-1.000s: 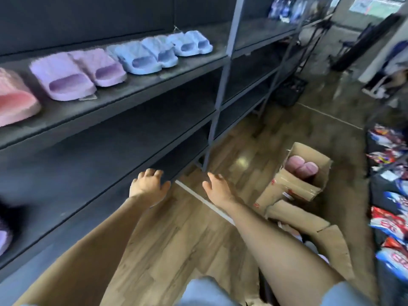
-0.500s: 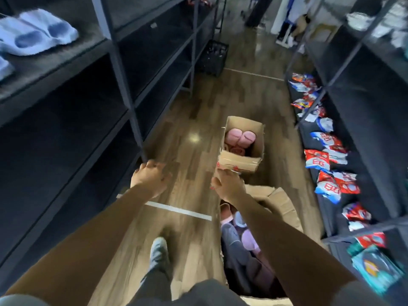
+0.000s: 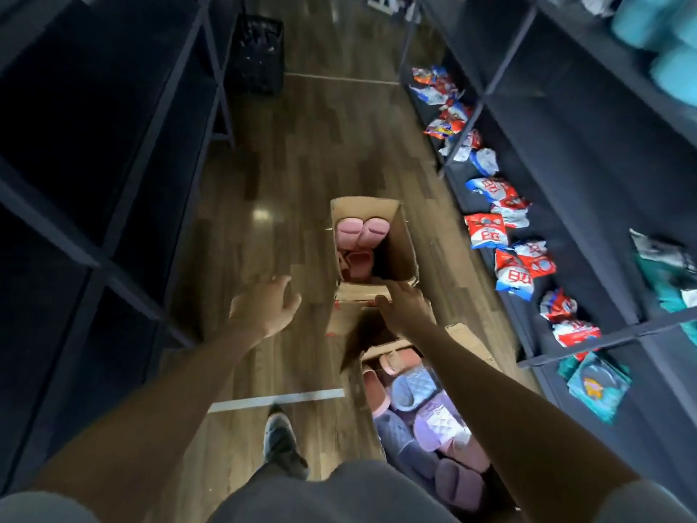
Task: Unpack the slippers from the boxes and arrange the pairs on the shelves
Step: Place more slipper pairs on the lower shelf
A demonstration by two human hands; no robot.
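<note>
The aisle had a wooden floor (image 3: pixel 301 164) between two runs of dark shelves (image 3: pixel 94 254). Two cardboard boxes stood on it. The far box (image 3: pixel 399 251) held at least three pink slippers (image 3: pixel 362 232); the near box (image 3: pixel 471 341) held mixed pairs (image 3: pixel 415 390). The left hand (image 3: pixel 264 307) hung spread over the floor. The right hand (image 3: pixel 407 307) reached, fingers straight, to the far box's near flap.
</note>
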